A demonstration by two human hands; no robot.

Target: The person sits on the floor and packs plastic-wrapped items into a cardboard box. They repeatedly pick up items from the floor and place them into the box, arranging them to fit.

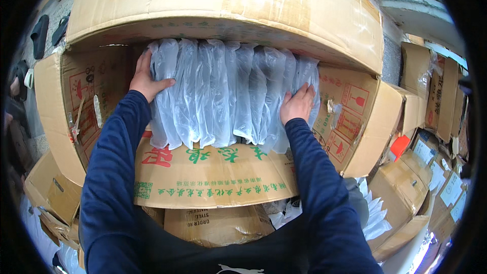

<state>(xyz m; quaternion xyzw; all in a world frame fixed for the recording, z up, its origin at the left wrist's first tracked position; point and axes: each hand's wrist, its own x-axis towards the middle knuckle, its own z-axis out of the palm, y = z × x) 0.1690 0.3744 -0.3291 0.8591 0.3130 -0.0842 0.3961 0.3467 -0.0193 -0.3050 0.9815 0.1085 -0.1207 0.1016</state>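
A large cardboard box [213,182] stands in front of me with its flaps folded out. A row of several items in cloudy clear plastic bags [218,96] stands on edge inside, packed side by side; what the bags hold is hard to make out. At the row's left end lies my left hand [148,78], thumb spread apart over the outermost bag and fingers along its far side. My right hand [298,104] rests on the bags at the right end, fingers stretched out. Neither hand wraps round a single bag.
Below the near flap sits another carton [218,226]. More cardboard boxes stand at the lower left [53,187] and on the right [401,187], with white plastic bags [374,210] beside the latter. Dark slippers [39,35] lie on the floor at the upper left.
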